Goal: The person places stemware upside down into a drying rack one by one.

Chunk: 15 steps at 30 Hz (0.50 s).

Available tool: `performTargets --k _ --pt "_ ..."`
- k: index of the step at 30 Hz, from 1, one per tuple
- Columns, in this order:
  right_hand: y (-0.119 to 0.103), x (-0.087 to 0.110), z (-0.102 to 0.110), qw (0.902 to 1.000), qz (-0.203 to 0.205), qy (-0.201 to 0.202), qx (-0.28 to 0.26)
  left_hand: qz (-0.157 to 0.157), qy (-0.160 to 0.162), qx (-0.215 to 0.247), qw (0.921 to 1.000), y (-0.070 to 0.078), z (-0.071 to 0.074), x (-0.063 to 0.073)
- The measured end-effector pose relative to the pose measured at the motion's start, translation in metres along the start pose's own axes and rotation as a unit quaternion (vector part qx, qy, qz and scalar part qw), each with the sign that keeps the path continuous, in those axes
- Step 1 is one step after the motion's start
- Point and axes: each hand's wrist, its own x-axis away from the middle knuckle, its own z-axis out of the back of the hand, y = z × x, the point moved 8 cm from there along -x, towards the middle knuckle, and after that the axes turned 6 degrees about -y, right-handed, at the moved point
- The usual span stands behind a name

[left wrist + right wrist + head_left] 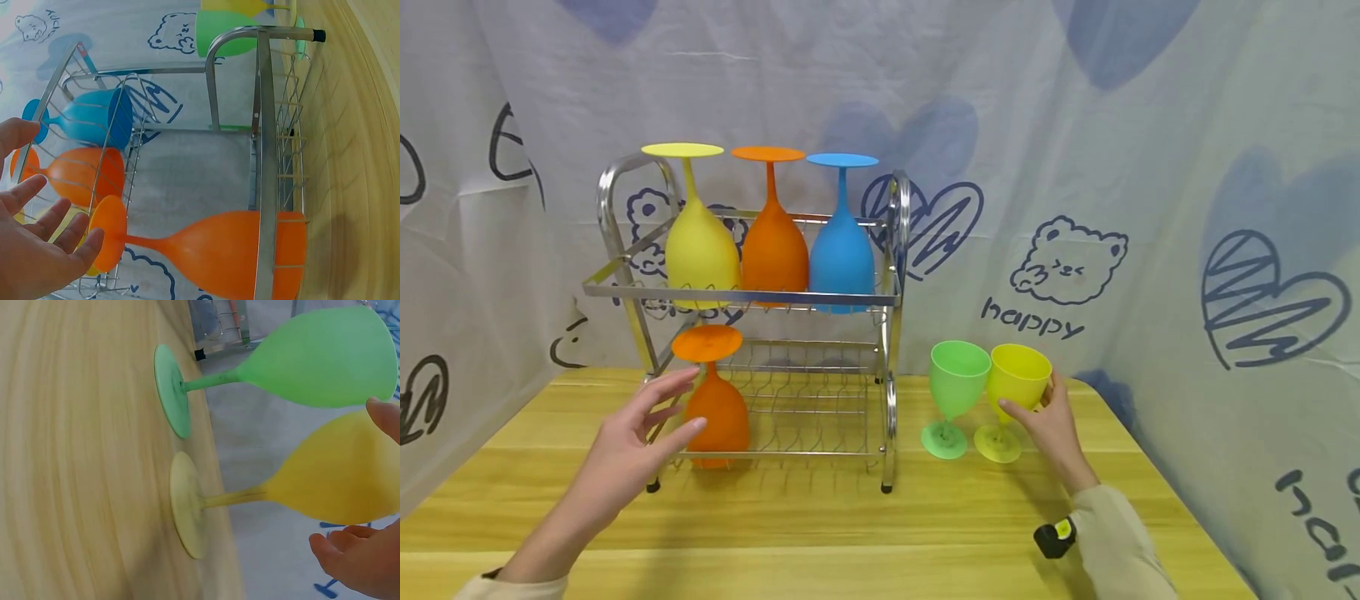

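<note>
The glasses (1018, 387) are plain yellow, green, orange or blue; the rack (775, 296) is silver. The whitish curtain (1157, 150) carries pale blue hearts (1127, 37) (plus darker scribbled ones) and bear outlines (1070, 260).

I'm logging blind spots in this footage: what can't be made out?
Head view: some fingers of the right hand, hidden behind the standing yellow goblet.
Right wrist view: the top of that goblet, cut off by the right edge.
Left wrist view: much of the upturned yellow goblet, behind the left hand.
</note>
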Motion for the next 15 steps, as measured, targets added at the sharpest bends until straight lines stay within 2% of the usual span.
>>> performTargets --k 7,11,13,15 --pt "0.015 -0.008 -0.004 0.9993 -0.025 0.013 -0.024 0.006 -0.006 -0.001 1.0 0.001 -0.007 0.0" --pt "0.031 -0.014 -0.001 0.9992 -0.01 0.025 -0.03 0.006 -0.012 -0.008 0.9999 0.003 -0.01 0.001" --pt "0.045 -0.019 0.002 0.9993 0.004 0.031 -0.023 0.004 -0.016 -0.001 0.9999 0.004 -0.012 0.002" --pt "0.049 -0.017 0.006 0.9991 0.016 0.035 -0.017 0.003 -0.021 0.012 0.9997 0.006 -0.014 0.003"
